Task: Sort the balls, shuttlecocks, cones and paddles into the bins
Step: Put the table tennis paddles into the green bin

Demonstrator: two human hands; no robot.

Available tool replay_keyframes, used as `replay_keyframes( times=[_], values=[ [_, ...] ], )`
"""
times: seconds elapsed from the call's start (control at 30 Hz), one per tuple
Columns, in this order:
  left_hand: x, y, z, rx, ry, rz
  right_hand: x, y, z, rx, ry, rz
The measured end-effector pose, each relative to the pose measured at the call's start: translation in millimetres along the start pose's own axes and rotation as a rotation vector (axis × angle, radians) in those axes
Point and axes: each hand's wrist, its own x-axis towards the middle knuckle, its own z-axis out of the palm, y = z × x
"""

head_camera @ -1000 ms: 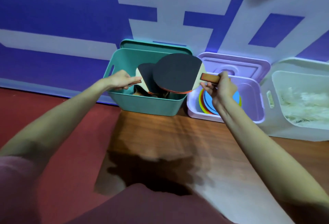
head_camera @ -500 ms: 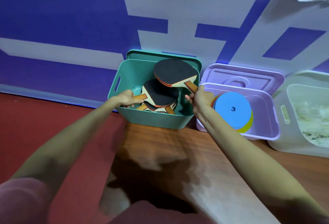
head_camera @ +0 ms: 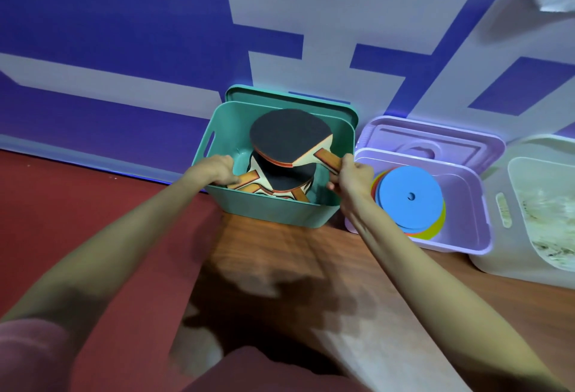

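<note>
Both paddles have come down since a second ago, when they were held above the rim; now they sit low inside the green bin (head_camera: 273,211). The right hand (head_camera: 351,175) has its grip clamped on the handle of the upper paddle (head_camera: 287,138), whose dark face rests tilted across the pile. The left hand (head_camera: 217,170) reaches over the near-left rim, its fingers curled on the handle of a lower paddle (head_camera: 249,178) lying among the others. Next door, the purple bin (head_camera: 460,236) holds a stack of flat cones, a blue one (head_camera: 410,197) on top, and a white bin (head_camera: 497,261) stands further right with pale, blurred contents, likely shuttlecocks.

My guess is that release comes next. The upper paddle leans on an uneven heap, so letting go abruptly could let it slide and knock against the wall. Its handle points toward the right-hand rim, so it may hang over the edge. Either wrist could snag the rim on withdrawal and drag the light bin along the floor.
</note>
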Motion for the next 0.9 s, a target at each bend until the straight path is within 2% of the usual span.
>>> replay_keyframes(
  times=[0.17, 0.37, 0.43, 0.57, 0.67, 0.73, 0.8, 0.9],
  values=[
    [-16.4, 2.1, -9.4, 0.061, 0.074, 0.02, 9.3, 7.1, 28.2, -0.09, -0.057, 0.043],
    [-34.1, 2.8, 10.2, -0.093, 0.309, 0.016, 19.2, 19.5, 42.8, -0.19, -0.178, 0.189],
    [-40.8, 6.2, 20.0, -0.179, 0.366, 0.018, 21.2, 22.1, 38.3, -0.338, -0.26, 0.17],
    [-56.9, 27.7, 32.5, -0.259, 0.47, 0.088, 19.8, 13.1, 20.5, -0.842, -0.413, -0.09],
    [-66.4, 46.7, 38.0, -0.305, 0.551, 0.191, 12.4, -1.6, 6.2, -1.036, -0.452, -0.293],
    [-70.9, 58.8, 42.0, -0.341, 0.603, 0.251, 7.0, -7.8, -11.4, -1.017, -0.4, -0.491],
    [-78.7, 75.1, 48.4, -0.387, 0.682, 0.302, -0.6, -7.2, -42.0, -0.899, -0.328, -0.67],
    [-97.4, 108.3, 66.3, -0.513, 0.843, 0.404, -13.1, 4.3, -106.0, -0.732, -0.177, -0.801]
  ],
)
